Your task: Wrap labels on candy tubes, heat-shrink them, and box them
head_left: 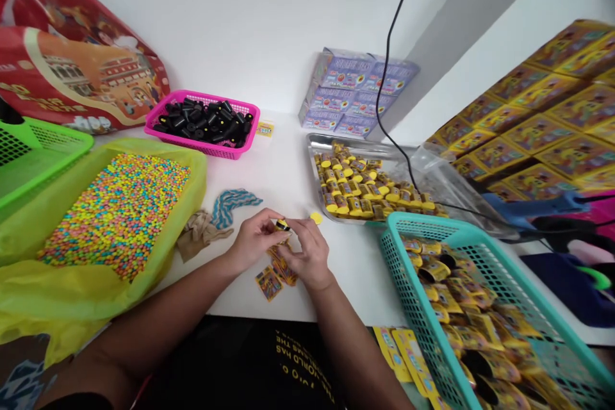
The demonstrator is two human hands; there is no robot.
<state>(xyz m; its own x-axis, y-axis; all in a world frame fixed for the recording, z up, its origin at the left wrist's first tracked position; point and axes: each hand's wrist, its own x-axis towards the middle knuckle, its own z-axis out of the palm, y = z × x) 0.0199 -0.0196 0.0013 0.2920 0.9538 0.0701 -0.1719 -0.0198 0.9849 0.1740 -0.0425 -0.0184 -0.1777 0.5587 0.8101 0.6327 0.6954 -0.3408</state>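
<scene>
Above the white table, my left hand [254, 238] and my right hand [310, 251] meet around a small black and yellow cylinder [282, 225]. Fingers of both hands close on it, and they hide part of it. Small printed yellow-orange cards [269, 283] lie on the table just below the hands. A round yellow disc [316, 218] rests beyond my right hand. A striped blue cloth [230, 205] and a crumpled beige cloth [199, 234] lie to the left of my left hand.
A yellow-lined bin of colourful candies [120, 214] and a pink basket of black cylinders [204, 148] stand left. Right are a metal tray [314, 170] and a teal basket [396, 262] of yellow pieces. Purple boxes [348, 93] stand behind; a black cable [388, 38] hangs down.
</scene>
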